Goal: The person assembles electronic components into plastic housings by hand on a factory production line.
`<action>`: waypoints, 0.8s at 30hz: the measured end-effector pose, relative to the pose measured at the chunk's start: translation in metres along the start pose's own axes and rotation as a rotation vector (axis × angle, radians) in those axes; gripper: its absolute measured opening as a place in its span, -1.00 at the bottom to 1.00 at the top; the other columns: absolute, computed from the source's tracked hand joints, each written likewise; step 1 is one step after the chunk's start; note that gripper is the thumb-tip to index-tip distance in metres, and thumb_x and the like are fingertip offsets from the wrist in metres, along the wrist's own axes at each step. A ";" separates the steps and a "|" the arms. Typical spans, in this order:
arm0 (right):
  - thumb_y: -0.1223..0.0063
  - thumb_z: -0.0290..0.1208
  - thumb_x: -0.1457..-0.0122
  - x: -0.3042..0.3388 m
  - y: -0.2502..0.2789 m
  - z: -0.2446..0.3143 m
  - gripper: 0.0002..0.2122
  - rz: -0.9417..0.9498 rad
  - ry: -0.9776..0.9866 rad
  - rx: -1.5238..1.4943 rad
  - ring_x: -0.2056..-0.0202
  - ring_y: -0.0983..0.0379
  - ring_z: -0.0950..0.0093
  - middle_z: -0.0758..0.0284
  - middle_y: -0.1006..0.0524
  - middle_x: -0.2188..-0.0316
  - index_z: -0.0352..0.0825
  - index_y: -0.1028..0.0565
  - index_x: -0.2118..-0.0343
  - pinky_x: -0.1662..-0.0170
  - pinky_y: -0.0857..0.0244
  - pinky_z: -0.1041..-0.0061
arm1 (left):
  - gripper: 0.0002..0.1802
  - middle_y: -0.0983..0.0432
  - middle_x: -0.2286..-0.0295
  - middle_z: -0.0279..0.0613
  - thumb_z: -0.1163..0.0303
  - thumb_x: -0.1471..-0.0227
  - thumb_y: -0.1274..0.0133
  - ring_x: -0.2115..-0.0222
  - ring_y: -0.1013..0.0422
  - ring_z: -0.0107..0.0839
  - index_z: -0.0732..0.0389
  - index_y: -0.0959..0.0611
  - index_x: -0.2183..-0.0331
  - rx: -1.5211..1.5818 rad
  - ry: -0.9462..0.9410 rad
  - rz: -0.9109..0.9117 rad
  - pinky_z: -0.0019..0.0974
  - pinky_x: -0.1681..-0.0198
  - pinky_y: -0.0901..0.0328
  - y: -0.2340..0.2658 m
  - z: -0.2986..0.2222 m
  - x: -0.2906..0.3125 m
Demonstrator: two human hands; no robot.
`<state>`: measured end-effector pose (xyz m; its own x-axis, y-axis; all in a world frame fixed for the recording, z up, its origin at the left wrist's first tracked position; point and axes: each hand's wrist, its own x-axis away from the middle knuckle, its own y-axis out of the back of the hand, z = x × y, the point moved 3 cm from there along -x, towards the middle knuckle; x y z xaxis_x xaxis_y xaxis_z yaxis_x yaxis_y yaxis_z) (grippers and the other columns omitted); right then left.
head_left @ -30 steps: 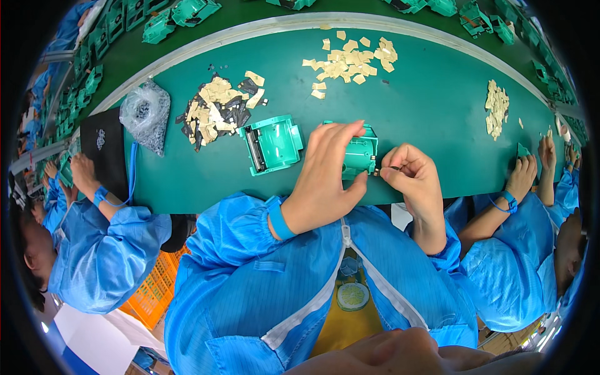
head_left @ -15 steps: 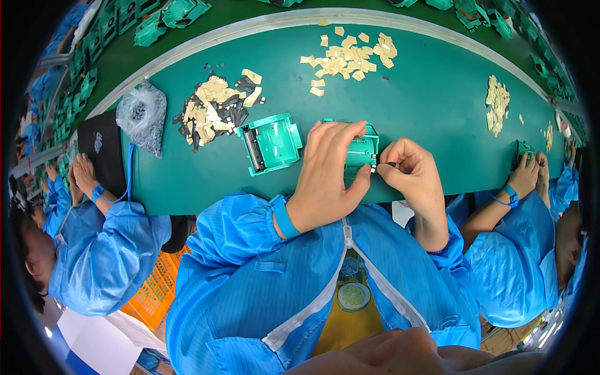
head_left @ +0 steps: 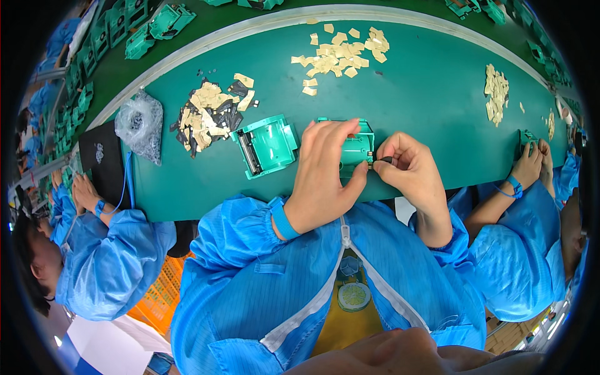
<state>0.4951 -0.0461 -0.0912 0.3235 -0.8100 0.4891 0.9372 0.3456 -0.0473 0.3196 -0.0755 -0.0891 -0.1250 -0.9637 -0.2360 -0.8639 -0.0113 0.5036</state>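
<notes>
My left hand (head_left: pixel 326 175) is curled over a green plastic housing (head_left: pixel 357 149), fingers across its far side and thumb at its near right corner. That hand covers the housing's left part. At the right edge of the housing, my right hand (head_left: pixel 414 170) pinches a small black piece (head_left: pixel 386 160) between thumb and fingertips, close beside small pale parts on that edge. Whether the black piece touches the housing I cannot tell. A second green housing (head_left: pixel 278 144), with a black roller-like bar along its left side, lies open on the bench to the left of my left hand.
Cream paper scraps mixed with black pieces (head_left: pixel 209 112) lie at left, more cream scraps (head_left: pixel 337 55) at the far middle. A clear bag (head_left: pixel 140 128) rests beside a black mat (head_left: pixel 100 159). Co-workers sit on both sides. Beyond the pale rail (head_left: pixel 262 24) lie more green housings (head_left: pixel 170 22).
The whole view has shifted slightly. Both my hands keep nearly the same hold and place at the housing, the right one still pinching the black piece.
</notes>
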 end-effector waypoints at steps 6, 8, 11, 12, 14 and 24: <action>-0.17 -0.65 -0.04 0.001 0.001 0.002 -0.85 0.000 0.011 0.035 0.54 -0.18 0.83 0.57 -0.38 0.55 -0.32 -0.39 0.45 0.52 -0.03 0.71 | -0.25 -0.45 0.04 -0.06 0.57 0.15 -0.19 -0.03 -0.25 -0.02 0.27 -0.35 -0.13 0.001 0.006 -0.004 0.00 -0.17 -0.10 -0.001 -0.002 0.000; -0.18 -0.64 -0.04 0.001 0.001 0.004 -0.85 0.006 -0.008 0.038 0.55 -0.17 0.83 0.58 -0.38 0.56 -0.32 -0.40 0.45 0.53 -0.03 0.72 | -0.26 -0.45 0.04 -0.05 0.59 0.14 -0.18 -0.03 -0.25 -0.01 0.28 -0.34 -0.13 -0.010 0.001 0.002 -0.01 -0.16 -0.11 -0.002 -0.002 -0.001; -0.18 -0.63 -0.05 0.000 0.002 0.004 -0.85 0.007 -0.010 0.054 0.56 -0.17 0.83 0.59 -0.37 0.57 -0.32 -0.40 0.45 0.54 -0.02 0.72 | -0.26 -0.45 0.04 -0.04 0.59 0.14 -0.17 -0.03 -0.25 -0.01 0.28 -0.34 -0.13 -0.007 -0.007 0.003 -0.01 -0.15 -0.11 -0.002 -0.002 -0.002; -0.18 -0.63 -0.05 0.000 0.003 0.003 -0.85 0.006 -0.010 0.053 0.56 -0.17 0.83 0.59 -0.37 0.57 -0.32 -0.40 0.45 0.54 -0.02 0.72 | -0.26 -0.45 0.04 -0.04 0.59 0.14 -0.17 -0.03 -0.25 -0.01 0.28 -0.34 -0.13 -0.008 -0.008 0.005 -0.01 -0.15 -0.11 -0.002 -0.002 -0.002; -0.18 -0.63 -0.05 0.000 0.003 0.003 -0.85 0.007 -0.008 0.052 0.56 -0.16 0.84 0.59 -0.36 0.58 -0.33 -0.40 0.46 0.54 -0.01 0.71 | -0.25 -0.44 0.04 -0.04 0.59 0.14 -0.17 -0.03 -0.25 -0.01 0.28 -0.34 -0.14 -0.009 -0.004 0.006 -0.02 -0.15 -0.11 -0.003 -0.002 -0.003; -0.17 -0.63 -0.05 0.000 0.005 0.005 -0.86 0.002 -0.006 0.058 0.56 -0.18 0.83 0.58 -0.36 0.58 -0.34 -0.40 0.45 0.55 -0.02 0.70 | -0.22 -0.43 0.03 -0.05 0.59 0.15 -0.19 -0.05 -0.23 -0.03 0.26 -0.32 -0.15 -0.012 0.005 0.023 -0.01 -0.15 -0.11 -0.004 -0.003 -0.003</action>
<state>0.4992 -0.0420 -0.0867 0.3247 -0.8066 0.4939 0.9272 0.3746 0.0023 0.3253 -0.0730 -0.0878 -0.1421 -0.9651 -0.2198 -0.8550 0.0078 0.5186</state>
